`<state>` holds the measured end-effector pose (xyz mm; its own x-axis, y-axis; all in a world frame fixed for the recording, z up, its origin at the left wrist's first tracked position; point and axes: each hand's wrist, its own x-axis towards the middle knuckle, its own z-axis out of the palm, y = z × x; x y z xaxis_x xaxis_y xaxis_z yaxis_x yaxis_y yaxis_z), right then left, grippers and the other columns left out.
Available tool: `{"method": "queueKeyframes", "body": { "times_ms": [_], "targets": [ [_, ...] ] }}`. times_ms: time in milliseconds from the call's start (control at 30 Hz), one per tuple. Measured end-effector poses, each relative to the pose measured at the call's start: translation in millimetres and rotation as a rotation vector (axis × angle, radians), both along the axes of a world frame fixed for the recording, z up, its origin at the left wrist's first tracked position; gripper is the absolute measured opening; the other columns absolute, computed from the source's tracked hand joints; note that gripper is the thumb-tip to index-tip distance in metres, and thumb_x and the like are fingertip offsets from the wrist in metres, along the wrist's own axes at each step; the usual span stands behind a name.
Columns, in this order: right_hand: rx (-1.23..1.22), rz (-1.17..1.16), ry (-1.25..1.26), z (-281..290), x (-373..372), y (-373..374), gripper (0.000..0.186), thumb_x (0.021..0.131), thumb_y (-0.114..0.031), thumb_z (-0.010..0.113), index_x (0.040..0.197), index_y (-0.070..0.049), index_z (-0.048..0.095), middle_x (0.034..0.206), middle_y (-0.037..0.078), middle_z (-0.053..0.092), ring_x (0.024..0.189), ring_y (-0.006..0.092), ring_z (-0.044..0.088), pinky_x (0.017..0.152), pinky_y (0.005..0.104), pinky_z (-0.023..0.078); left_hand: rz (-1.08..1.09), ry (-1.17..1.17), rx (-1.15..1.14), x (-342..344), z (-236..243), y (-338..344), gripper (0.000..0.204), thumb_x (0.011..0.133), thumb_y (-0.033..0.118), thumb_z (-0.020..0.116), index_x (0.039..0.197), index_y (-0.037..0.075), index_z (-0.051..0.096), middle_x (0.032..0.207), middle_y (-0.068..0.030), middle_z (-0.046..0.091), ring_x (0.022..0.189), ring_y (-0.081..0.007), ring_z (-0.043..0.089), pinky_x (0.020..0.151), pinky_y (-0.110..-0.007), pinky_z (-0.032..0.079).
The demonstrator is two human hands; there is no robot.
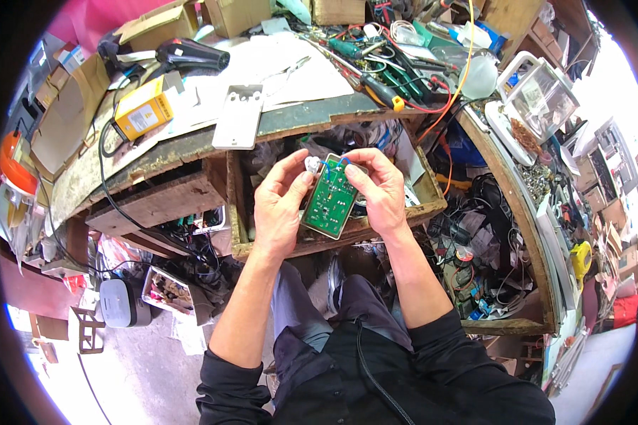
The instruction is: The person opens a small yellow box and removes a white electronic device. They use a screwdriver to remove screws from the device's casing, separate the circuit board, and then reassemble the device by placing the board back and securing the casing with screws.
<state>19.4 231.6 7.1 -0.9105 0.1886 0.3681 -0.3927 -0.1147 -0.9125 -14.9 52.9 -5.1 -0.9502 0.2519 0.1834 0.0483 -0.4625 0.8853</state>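
Observation:
A green circuit board (329, 200) with a pale rim is held tilted above the open drawer (432, 207). My left hand (279, 205) is closed, its thumb and fingers pinching a small white round part (312, 164) by the board's upper left corner. My right hand (381, 190) grips the board's upper right edge between thumb and fingers. Short blue wires (327, 171) run at the board's top end; where they finish is partly hidden by my fingers. A white rectangular cover (238, 119) lies on the bench edge beyond my left hand.
On the bench stand a yellow box (143, 110), a black hair dryer (191, 54) and a screwdriver (381, 91) among tangled leads. An orange cable (465, 78) hangs down at the right. A wooden bin (503, 326) of cables and scrap sits at right; a cardboard box (175, 292) is low left.

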Motion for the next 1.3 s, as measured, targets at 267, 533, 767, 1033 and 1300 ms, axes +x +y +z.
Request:
{"method": "queueKeyframes", "body": {
  "times_ms": [267,533,767,1033,1300],
  "targets": [
    [0.005,-0.011,-0.058,-2.5,-0.5,3.4,0.018,0.107,-0.013,0.063,0.115,-0.001,0.073,0.104,0.002,0.075,0.092,0.0072,0.068,0.085,0.0233,0.054,0.008,-0.071,0.055,0.2,1.1,0.4,0.041,0.103,0.01,0.071,0.142,0.002,0.062,0.128,-0.0108,0.071,0.108,-0.0172,0.071,0.086,-0.029,0.06],
    [-0.065,-0.005,-0.107,-1.9,-0.6,1.7,0.025,0.11,-0.019,0.058,0.115,0.0,0.074,0.101,0.001,0.076,0.086,0.004,0.066,0.074,0.0208,0.053,0.021,-0.089,0.069,-0.6,-0.4,0.9,0.041,0.102,0.009,0.072,0.141,0.001,0.062,0.128,-0.0111,0.071,0.107,-0.0176,0.072,0.085,-0.029,0.062],
    [0.006,0.002,-0.079,-8.3,-2.8,7.5,0.02,0.109,-0.017,0.061,0.115,-0.002,0.073,0.102,0.001,0.074,0.09,0.0073,0.068,0.08,0.0229,0.055,0.026,-0.088,0.048,-0.5,-0.6,-0.2,0.042,0.101,0.009,0.074,0.141,0.002,0.062,0.126,-0.0101,0.071,0.108,-0.0169,0.071,0.086,-0.029,0.062],
    [0.005,-0.034,-0.029,-2.7,-2.7,-1.7,0.01,0.101,-0.006,0.073,0.108,0.0,0.072,0.102,0.002,0.073,0.09,0.005,0.064,0.083,0.0222,0.053,0.025,-0.077,0.026,-0.3,-0.6,-1.3,0.044,0.099,0.008,0.075,0.141,0.002,0.063,0.124,-0.0083,0.071,0.107,-0.0152,0.071,0.085,-0.029,0.059],
    [0.086,0.014,0.04,2.7,-7.6,1.1,0.012,0.104,-0.002,0.064,0.116,-0.001,0.067,0.126,0.01,0.07,0.109,0.0119,0.065,0.098,0.0275,0.052,-0.003,-0.042,0.087,-2.2,-4.4,-2.9,0.046,0.095,0.004,0.079,0.139,0.003,0.067,0.117,-0.0042,0.071,0.109,-0.014,0.068,0.098,-0.03,0.055]
  ]
}}
